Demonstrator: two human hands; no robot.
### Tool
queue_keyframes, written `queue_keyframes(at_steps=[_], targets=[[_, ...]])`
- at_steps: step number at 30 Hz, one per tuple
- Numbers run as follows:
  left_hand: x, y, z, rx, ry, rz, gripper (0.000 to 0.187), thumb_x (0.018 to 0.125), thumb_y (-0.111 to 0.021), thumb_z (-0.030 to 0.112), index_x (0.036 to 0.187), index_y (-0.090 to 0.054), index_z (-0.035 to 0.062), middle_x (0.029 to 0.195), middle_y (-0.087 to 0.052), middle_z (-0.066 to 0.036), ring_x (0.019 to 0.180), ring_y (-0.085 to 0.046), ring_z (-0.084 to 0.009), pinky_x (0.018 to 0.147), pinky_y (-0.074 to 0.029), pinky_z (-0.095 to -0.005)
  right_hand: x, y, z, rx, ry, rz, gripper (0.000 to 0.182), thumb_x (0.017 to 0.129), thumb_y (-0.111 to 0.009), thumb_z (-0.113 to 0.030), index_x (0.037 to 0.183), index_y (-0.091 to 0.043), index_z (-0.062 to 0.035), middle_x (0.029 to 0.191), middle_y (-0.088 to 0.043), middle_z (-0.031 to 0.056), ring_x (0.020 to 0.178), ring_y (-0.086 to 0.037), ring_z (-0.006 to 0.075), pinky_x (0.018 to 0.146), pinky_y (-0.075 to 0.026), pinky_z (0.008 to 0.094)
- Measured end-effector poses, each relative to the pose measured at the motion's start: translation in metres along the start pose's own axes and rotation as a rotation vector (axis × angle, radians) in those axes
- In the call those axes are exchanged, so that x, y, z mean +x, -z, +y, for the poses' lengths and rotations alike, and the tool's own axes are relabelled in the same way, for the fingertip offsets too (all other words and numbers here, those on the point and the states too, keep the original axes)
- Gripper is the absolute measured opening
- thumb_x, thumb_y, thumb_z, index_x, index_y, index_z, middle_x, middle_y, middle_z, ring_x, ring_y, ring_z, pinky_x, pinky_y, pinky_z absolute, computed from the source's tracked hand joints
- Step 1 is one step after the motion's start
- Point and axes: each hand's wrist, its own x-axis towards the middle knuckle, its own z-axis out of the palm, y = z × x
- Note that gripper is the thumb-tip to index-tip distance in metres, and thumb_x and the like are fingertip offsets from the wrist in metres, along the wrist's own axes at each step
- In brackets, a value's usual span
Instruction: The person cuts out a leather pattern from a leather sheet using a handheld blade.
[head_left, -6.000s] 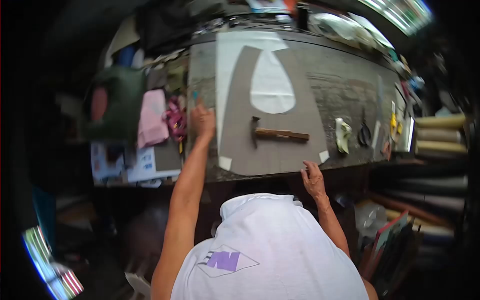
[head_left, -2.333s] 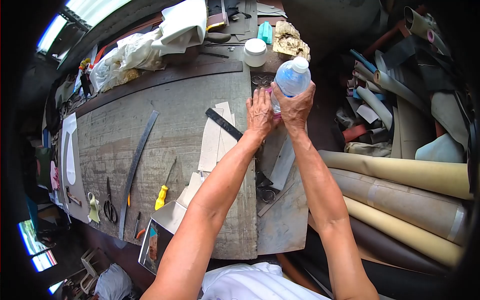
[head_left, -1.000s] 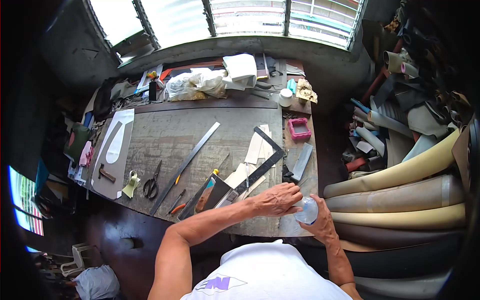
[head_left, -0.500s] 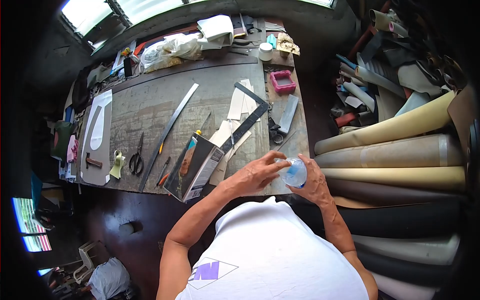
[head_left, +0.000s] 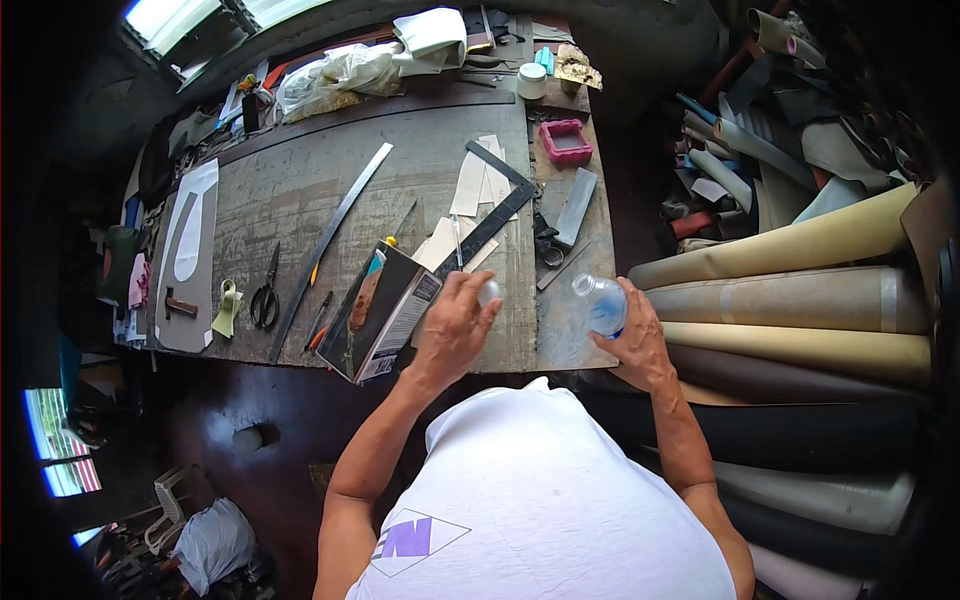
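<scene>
My right hand (head_left: 637, 338) is wrapped round a clear plastic bottle (head_left: 600, 300) with a blue label, its open mouth tilted up and left, over the right part of the workbench (head_left: 270, 190). My left hand (head_left: 455, 320) is closed, with a small whitish, translucent cap (head_left: 488, 292) between its fingers. It is above the bench, just right of a dark box (head_left: 378, 318) with tools on top. Behind my left hand lie a black metal square (head_left: 505, 208) and pale cut pieces (head_left: 470, 188).
Scissors (head_left: 265, 300), a long metal ruler (head_left: 335, 230) and a hammer (head_left: 181, 304) lie on the left. A sharpening stone (head_left: 575, 207), a pink tray (head_left: 566, 142) and a white jar (head_left: 532, 81) are on the right. Material rolls (head_left: 780, 304) are stacked beside the bench.
My left hand has moved left, away from the bottle, with the cap in its fingers. The bottle's mouth is now uncovered. The view has shifted slightly.
</scene>
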Motion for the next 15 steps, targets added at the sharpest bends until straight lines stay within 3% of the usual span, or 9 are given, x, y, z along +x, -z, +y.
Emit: queue_keyframes(at_steps=[7,13,15], targets=[[-0.047,0.049,-0.037,0.103,0.153,0.190,0.036,0.091,-0.072,0.006,0.124,-0.063,-0.0023,0.108,-0.061,-0.013,0.079,-0.064,-0.0178,0.071,-0.054,-0.0307,0.069,-0.025,0.098,-0.189,-0.104,0.011,0.095,0.066,-0.087,-0.033,0.144,-0.039,-0.0069,0.118,-0.057,0.0216,0.111,-0.058,0.0432,0.094,-0.048,0.0521],[-0.086,0.061,-0.048,0.182,0.289,0.274,0.035,0.093,-0.070,0.007,0.126,-0.062,-0.0014,0.113,-0.061,-0.013,0.086,-0.064,-0.0194,0.075,-0.054,-0.0325,0.136,-0.038,0.142,-0.259,-0.181,-0.002,0.095,0.067,-0.085,-0.040,0.143,-0.039,-0.0076,0.119,-0.058,0.0223,0.113,-0.059,0.0438,0.092,-0.049,0.0548],[-0.092,0.062,-0.050,0.200,0.338,0.279,0.034,0.097,-0.067,0.012,0.128,-0.062,0.0005,0.117,-0.060,-0.011,0.096,-0.064,-0.0200,0.081,-0.054,-0.0314,0.155,-0.043,0.151,-0.266,-0.197,-0.023,0.094,0.067,-0.086,-0.041,0.142,-0.039,-0.0077,0.121,-0.058,0.0227,0.114,-0.058,0.0443,0.093,-0.050,0.0551]])
